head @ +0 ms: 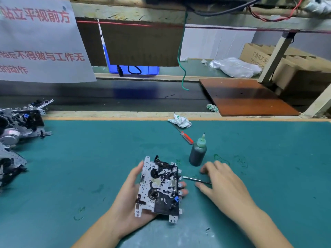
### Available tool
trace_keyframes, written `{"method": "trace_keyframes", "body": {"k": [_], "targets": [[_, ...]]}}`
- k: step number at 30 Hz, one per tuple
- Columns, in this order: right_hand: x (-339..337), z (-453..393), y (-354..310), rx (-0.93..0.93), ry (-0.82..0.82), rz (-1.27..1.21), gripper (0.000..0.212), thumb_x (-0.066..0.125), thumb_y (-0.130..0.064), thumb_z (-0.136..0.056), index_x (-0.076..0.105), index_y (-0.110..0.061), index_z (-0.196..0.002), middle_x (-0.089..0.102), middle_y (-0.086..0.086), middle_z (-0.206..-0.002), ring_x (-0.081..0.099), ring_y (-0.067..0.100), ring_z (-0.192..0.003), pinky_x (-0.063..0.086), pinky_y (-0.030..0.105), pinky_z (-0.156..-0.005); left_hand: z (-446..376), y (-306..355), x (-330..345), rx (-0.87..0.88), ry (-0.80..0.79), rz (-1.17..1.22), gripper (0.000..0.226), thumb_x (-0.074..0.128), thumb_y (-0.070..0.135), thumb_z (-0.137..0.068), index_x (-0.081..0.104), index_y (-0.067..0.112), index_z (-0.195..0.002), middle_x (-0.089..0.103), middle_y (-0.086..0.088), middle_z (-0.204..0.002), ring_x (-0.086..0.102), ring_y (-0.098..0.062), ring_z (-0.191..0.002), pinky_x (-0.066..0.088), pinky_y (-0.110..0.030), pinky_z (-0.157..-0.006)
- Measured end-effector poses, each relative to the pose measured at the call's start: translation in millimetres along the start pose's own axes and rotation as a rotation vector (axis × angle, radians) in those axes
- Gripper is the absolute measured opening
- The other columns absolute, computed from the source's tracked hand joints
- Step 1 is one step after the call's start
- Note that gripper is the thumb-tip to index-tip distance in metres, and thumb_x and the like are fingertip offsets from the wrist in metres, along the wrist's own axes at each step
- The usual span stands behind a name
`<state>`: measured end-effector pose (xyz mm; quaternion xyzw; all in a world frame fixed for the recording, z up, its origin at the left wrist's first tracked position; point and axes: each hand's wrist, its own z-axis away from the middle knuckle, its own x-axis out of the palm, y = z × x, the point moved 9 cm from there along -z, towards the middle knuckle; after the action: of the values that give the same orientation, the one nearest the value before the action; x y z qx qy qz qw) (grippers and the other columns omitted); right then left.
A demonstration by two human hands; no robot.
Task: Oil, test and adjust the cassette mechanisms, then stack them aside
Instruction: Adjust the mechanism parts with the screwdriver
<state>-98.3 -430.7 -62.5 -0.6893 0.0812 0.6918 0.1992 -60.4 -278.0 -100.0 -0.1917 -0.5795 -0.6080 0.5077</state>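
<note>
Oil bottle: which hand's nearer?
Right. The right hand lies just below-right of the oil bottle, fingertips almost at its base; the left hand is further off, lower-left, holding the cassette mechanism.

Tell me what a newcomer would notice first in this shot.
Probably the cassette mechanism, cradled in the left hand low at centre over the teal mat. Just right of it, the right hand rests over a thin metal tool, with a dark oil bottle standing behind. More mechanisms lie piled at the left edge.
</note>
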Motion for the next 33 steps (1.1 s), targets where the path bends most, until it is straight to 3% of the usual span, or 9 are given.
{"method": "trace_keyframes", "body": {"k": [3,5,7,9,12,15,20,26,33], "targets": [[6.3,-1.9,-33.1,-0.175,0.050,0.046,0.010,0.034,-0.032,-0.101,0.039,-0.024,-0.100,0.046,-0.006,-0.103,0.042,0.017,-0.102,0.033,0.027,-0.081,0.4,-1.5,-8.9,-0.017,0.032,0.108,0.085,0.063,0.057,-0.070,0.056,-0.006,-0.126,0.047,-0.034,-0.135,0.049,-0.046,-0.123,0.039,-0.053,-0.105],[2.6,-5.9,-22.2,-0.128,0.054,-0.134,0.010,0.031,-0.025,-0.101,0.033,-0.021,-0.092,0.053,-0.004,-0.089,0.047,0.021,-0.086,0.040,0.034,-0.075,0.4,-2.9,-14.1,-0.024,0.074,0.123,0.085,0.058,0.060,-0.071,0.058,-0.006,-0.124,0.048,-0.033,-0.134,0.051,-0.047,-0.121,0.041,-0.052,-0.104],[6.8,-8.1,-10.8,-0.072,-0.099,-0.452,0.014,0.032,-0.026,-0.102,0.033,-0.023,-0.088,0.058,-0.004,-0.068,0.049,0.016,-0.062,0.042,0.035,-0.063,0.0,-4.2,-17.9,-0.023,0.122,0.109,0.081,0.052,0.063,-0.076,0.062,-0.004,-0.121,0.051,-0.032,-0.132,0.055,-0.046,-0.117,0.039,-0.050,-0.105],[15.6,-0.4,-23.2,-0.080,-0.310,-0.826,0.017,0.037,-0.025,-0.102,0.036,-0.019,-0.086,0.050,-0.005,-0.049,0.036,0.010,-0.043,0.034,0.023,-0.047,-1.1,-6.2,-20.2,-0.029,0.168,0.077,0.079,0.043,0.065,-0.082,0.065,-0.001,-0.118,0.053,-0.030,-0.130,0.058,-0.045,-0.112,0.037,-0.049,-0.105],[28.7,15.8,-42.3,-0.061,-0.547,-1.104,0.028,0.038,-0.027,-0.101,0.046,-0.016,-0.076,0.041,-0.007,-0.043,0.027,0.007,-0.039,0.023,0.014,-0.039,-4.2,-7.4,-21.1,-0.029,0.185,0.047,0.076,0.037,0.064,-0.085,0.067,0.002,-0.117,0.056,-0.024,-0.130,0.061,-0.037,-0.111,0.041,-0.047,-0.102],[39.2,28.6,-50.4,-0.049,-0.710,-1.074,0.044,0.038,-0.034,-0.100,0.057,-0.021,-0.063,0.044,-0.005,-0.047,0.029,0.006,-0.041,0.025,0.013,-0.041,-6.2,-7.4,-24.7,-0.015,0.193,0.017,0.077,0.037,0.064,-0.085,0.067,0.000,-0.115,0.057,-0.024,-0.129,0.062,-0.034,-0.111,0.043,-0.045,-0.098],[40.1,32.9,-58.5,-0.094,-0.758,-1.089,0.039,0.040,-0.026,-0.101,0.055,-0.017,-0.066,0.049,-0.004,-0.047,0.043,0.007,-0.039,0.036,0.017,-0.042,-7.1,-7.4,-27.2,-0.012,0.215,-0.037,0.079,0.033,0.066,-0.086,0.068,0.001,-0.114,0.058,-0.025,-0.127,0.063,-0.034,-0.108,0.049,-0.044,-0.096],[41.7,32.4,-58.4,-0.078,-0.711,-1.097,0.044,0.041,-0.028,-0.100,0.053,-0.017,-0.059,0.036,-0.003,-0.036,0.021,0.010,-0.034,0.024,0.014,-0.037,-7.4,-8.5,-29.9,-0.018,0.251,-0.045,0.079,0.031,0.066,-0.088,0.069,0.001,-0.111,0.059,-0.026,-0.125,0.064,-0.034,-0.107,0.051,-0.042,-0.091],[47.0,37.1,-57.2,-0.053,-0.778,-1.055,0.061,0.038,-0.033,-0.100,0.052,-0.020,-0.043,0.037,-0.004,-0.030,0.029,0.008,-0.026,0.022,0.019,-0.036,-9.7,-9.3,-31.3,-0.030,0.266,-0.033,0.077,0.035,0.066,-0.086,0.071,0.002,-0.108,0.062,-0.026,-0.121,0.067,-0.034,-0.101,0.056,-0.040,-0.083]]}}
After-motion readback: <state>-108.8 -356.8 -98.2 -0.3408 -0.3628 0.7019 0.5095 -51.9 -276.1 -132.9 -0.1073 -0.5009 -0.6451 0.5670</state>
